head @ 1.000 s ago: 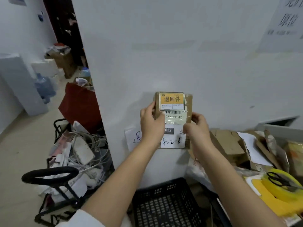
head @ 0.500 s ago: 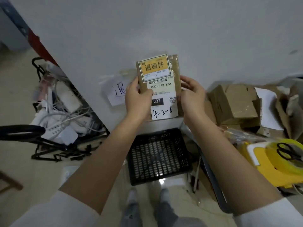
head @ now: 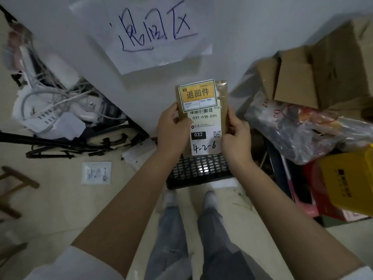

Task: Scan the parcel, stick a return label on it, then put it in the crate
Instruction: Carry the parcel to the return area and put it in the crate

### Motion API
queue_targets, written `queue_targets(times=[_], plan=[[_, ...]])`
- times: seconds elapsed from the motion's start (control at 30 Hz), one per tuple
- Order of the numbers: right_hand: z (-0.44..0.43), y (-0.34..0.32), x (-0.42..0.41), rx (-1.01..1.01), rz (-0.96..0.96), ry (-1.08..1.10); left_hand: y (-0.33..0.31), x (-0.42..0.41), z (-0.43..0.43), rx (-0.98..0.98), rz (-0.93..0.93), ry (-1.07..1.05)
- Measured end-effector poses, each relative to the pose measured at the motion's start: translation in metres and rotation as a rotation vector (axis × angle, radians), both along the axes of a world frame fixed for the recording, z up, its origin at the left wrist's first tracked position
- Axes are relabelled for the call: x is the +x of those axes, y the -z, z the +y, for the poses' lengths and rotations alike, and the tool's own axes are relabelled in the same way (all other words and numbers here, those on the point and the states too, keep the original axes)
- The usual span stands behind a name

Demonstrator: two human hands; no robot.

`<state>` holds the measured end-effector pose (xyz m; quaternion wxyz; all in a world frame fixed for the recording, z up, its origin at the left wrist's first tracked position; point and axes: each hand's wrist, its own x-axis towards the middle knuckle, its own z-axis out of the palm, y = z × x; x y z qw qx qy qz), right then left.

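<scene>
Both hands, left (head: 173,130) and right (head: 235,134), are gripping the parcel (head: 203,118) by its edges; it has been carried down over the crate (head: 198,171) directly beneath the grip. The return label (head: 197,95) is already on, so dropping comes next.

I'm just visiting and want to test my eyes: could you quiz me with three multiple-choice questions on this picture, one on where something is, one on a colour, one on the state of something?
1. Where is the black crate?
A. On the floor below the parcel
B. On top of the cardboard boxes
C. Hung on the wall

2. What colour is the return label on the parcel?
A. Blue
B. Orange-yellow
C. Pink

3. How is the parcel held?
A. Lying in the crate
B. In one hand
C. Between both hands

Answers:
1 A, its mesh shows under the parcel, by the person's shoes.
2 B, the top sticker is orange-yellow.
3 C, the left hand and right hand grip its sides.
</scene>
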<state>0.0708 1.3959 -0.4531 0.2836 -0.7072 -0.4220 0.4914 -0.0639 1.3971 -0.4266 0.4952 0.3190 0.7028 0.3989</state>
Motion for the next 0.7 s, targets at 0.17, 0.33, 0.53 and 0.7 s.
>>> queue_targets(times=[0.17, 0.33, 0.53, 0.7], plan=[[-0.007, 0.056, -0.003, -0.094, -0.001, 0.004, 0.075, -0.003, -0.007, -0.103, 0.033, -0.018], [-0.002, 0.119, -0.001, -0.187, 0.198, 0.155, 0.137, -0.002, -0.001, -0.112, -0.041, -0.028], [-0.020, 0.210, -0.009, -0.249, 0.182, 0.113, 0.218, 0.000, -0.015, -0.187, -0.026, -0.038], [-0.035, 0.280, -0.011, -0.240, 0.120, -0.089, 0.285, -0.006, -0.030, -0.248, -0.060, -0.082]])
